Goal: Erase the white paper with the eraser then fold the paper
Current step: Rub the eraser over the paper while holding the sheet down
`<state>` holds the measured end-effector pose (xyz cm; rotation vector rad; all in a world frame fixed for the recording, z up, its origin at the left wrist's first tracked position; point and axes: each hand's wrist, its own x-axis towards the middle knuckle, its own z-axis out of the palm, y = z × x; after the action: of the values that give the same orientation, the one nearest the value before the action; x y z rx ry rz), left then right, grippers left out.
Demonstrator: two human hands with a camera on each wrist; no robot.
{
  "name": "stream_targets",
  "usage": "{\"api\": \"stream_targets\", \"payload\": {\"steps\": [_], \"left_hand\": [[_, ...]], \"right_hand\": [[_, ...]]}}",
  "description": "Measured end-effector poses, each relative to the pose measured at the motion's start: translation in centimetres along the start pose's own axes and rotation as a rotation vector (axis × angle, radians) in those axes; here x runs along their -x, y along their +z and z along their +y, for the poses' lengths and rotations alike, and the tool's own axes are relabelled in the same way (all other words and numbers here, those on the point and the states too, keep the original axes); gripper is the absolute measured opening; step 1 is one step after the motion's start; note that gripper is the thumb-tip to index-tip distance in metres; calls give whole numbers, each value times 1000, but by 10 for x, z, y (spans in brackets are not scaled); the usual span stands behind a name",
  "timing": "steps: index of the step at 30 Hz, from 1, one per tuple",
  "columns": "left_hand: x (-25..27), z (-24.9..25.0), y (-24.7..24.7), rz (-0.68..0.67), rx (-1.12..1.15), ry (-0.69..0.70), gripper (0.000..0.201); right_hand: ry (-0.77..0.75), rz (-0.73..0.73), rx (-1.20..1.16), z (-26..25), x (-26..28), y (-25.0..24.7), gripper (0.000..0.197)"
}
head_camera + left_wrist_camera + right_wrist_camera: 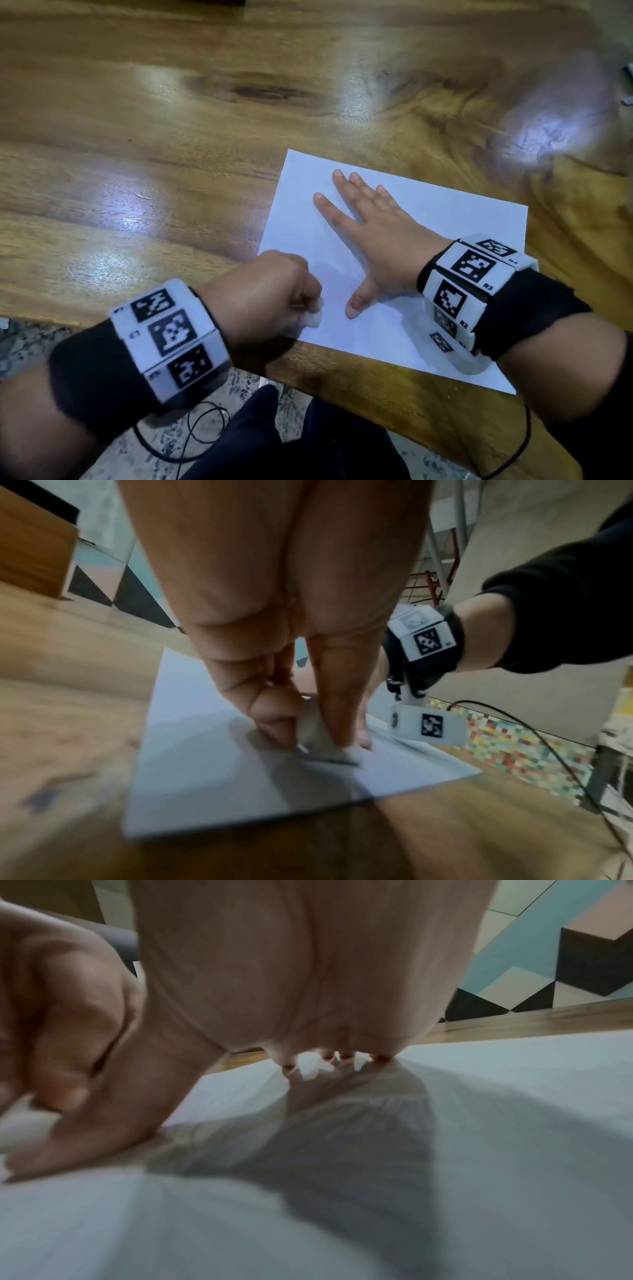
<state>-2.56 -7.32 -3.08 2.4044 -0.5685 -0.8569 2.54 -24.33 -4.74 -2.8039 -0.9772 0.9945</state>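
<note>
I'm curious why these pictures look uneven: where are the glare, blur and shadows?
Head view: ceiling light glares in white patches on the glossy wooden table. Left wrist view: the table is smeared, and the left hand pinching the small white eraser shades the white paper sheet. Right wrist view: soft throughout, the flat right hand casting grey shadow.

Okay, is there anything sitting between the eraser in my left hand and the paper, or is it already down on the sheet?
Nothing visible stands between them. The left hand pinches the eraser, whose lower end already meets the white paper near its left edge. The right hand lies flat on the sheet beside it, not under the eraser.
</note>
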Motion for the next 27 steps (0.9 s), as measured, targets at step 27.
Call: {"api": "stream_targets", "payload": {"steps": [27], "left_hand": [[-34,4,-20,234,-98,-33,12]], "right_hand": [[-6,24,-5,0,0,1,146]]}}
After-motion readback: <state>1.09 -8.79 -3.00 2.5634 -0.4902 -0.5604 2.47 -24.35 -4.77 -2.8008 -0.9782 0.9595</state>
